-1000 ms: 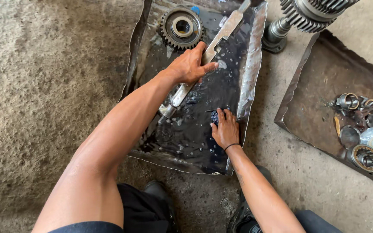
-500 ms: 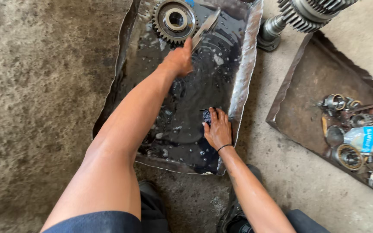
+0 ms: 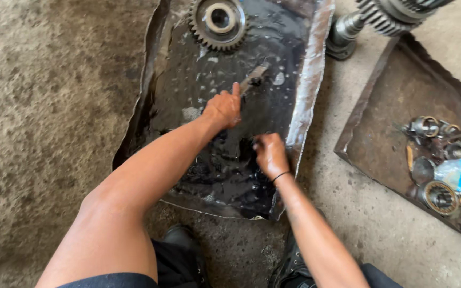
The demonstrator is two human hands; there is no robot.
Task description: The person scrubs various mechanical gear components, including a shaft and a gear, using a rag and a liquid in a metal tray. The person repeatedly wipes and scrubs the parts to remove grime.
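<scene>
Pan (image 3: 310, 80) w/ black oily liquid: left hand (image 3: 222, 109) clamped on metal bar (image 3: 253, 77); right hand (image 3: 270, 154) dipped, fingers curled, grip unclear. Gear (image 3: 218, 21) at far end.

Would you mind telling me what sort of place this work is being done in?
Most likely a vehicle repair workshop, working on the floor. A large toothed gear sits in a dented metal tray of black oily liquid where both hands work, a geared shaft stands on the concrete, and a second tray holds bearings.

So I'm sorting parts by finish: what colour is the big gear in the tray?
Dull grey metal, darkened with oil, seen in the head view: gear in the tray.
</scene>
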